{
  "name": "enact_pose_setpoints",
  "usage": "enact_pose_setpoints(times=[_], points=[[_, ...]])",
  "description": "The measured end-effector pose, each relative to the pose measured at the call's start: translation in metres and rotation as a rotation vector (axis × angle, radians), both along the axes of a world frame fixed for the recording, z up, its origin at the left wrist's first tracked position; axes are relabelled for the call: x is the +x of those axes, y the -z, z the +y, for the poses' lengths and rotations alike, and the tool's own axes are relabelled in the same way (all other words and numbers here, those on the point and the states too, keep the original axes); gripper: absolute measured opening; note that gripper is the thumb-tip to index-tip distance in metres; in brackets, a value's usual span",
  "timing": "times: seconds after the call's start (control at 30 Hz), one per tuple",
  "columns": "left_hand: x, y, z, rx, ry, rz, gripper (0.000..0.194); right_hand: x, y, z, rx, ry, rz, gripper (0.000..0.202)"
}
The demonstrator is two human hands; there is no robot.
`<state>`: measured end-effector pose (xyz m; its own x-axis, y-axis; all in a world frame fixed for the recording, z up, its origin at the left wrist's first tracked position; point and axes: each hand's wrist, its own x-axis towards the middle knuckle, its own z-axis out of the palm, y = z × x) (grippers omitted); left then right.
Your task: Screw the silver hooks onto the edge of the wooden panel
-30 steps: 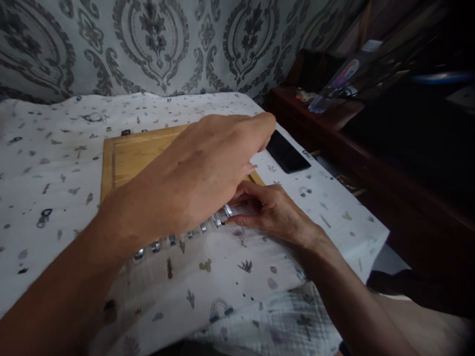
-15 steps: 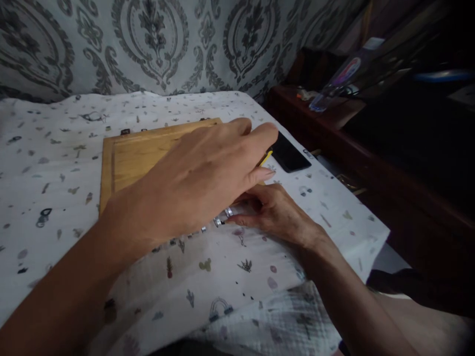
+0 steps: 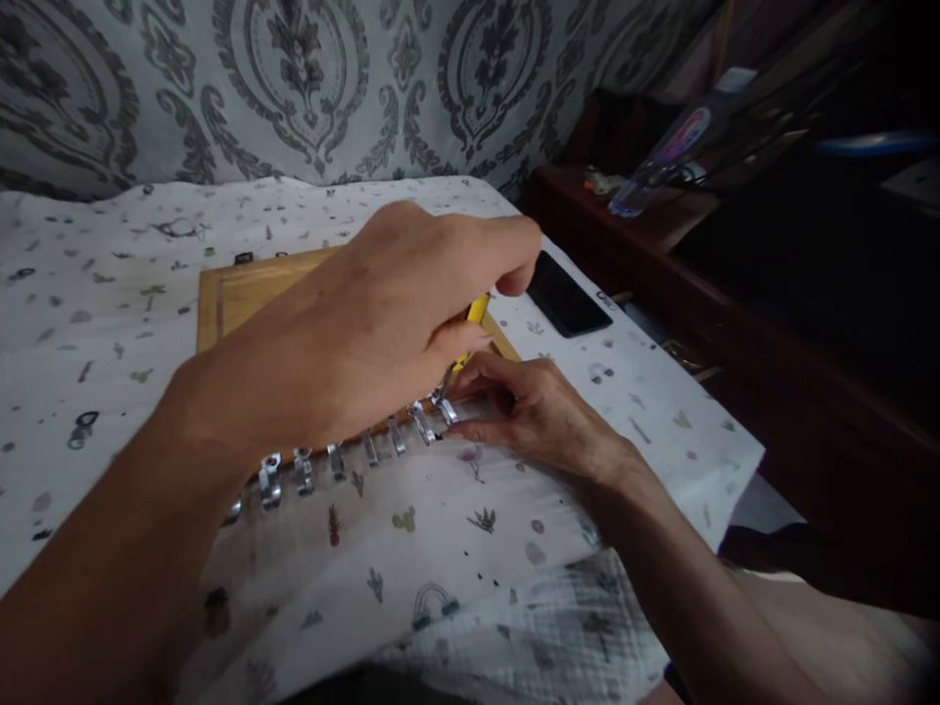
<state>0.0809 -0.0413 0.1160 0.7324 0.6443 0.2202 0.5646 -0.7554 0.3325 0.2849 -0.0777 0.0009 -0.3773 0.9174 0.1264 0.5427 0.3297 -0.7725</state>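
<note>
A wooden board (image 3: 254, 297) lies on the patterned cloth, with a row of metal clips (image 3: 336, 460) along its near edge. My left hand (image 3: 367, 313) is closed around a yellow-handled tool (image 3: 477, 309) over the board and hides much of it. The tool's thin tip meets the rightmost clip (image 3: 446, 409). At the board's near right corner my right hand (image 3: 533, 416) pinches that same clip between thumb and fingers.
Beyond the board's right side lies a black phone (image 3: 567, 296). A dark red wooden ledge (image 3: 624, 245) runs along the right and holds a clear plastic bottle (image 3: 676, 142). Grey patterned fabric (image 3: 308, 88) rises behind the cloth-covered surface (image 3: 95, 313).
My left hand has shifted left and turned, bringing the yellow tool more upright with its tip at the clip. More of the clip row now shows. My right hand has hardly moved.
</note>
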Motion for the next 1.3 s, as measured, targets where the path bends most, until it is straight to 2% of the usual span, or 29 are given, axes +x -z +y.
enact_pose_setpoints(times=[0.2,0.4,0.67,0.83,0.97,1.3], points=[[-0.005,0.008,0.009,0.048,0.07,-0.105,0.018,0.001,0.002,-0.001,0.02,0.013,-0.027,0.029],[-0.007,0.003,0.007,0.161,0.019,-0.157,0.021,0.001,0.002,0.0,0.018,0.009,-0.032,0.03],[-0.001,0.011,0.007,0.107,0.036,-0.132,0.026,0.002,0.002,0.0,0.026,-0.007,-0.006,0.029],[-0.001,0.01,0.007,0.076,0.034,-0.138,0.025,0.001,0.001,0.001,0.035,-0.009,-0.013,0.029],[-0.002,0.01,0.008,0.056,0.034,-0.128,0.033,0.001,0.002,0.001,0.043,-0.007,-0.023,0.029],[-0.001,0.013,0.006,0.17,0.028,-0.089,0.03,0.001,0.003,0.0,0.033,-0.016,-0.01,0.029]])
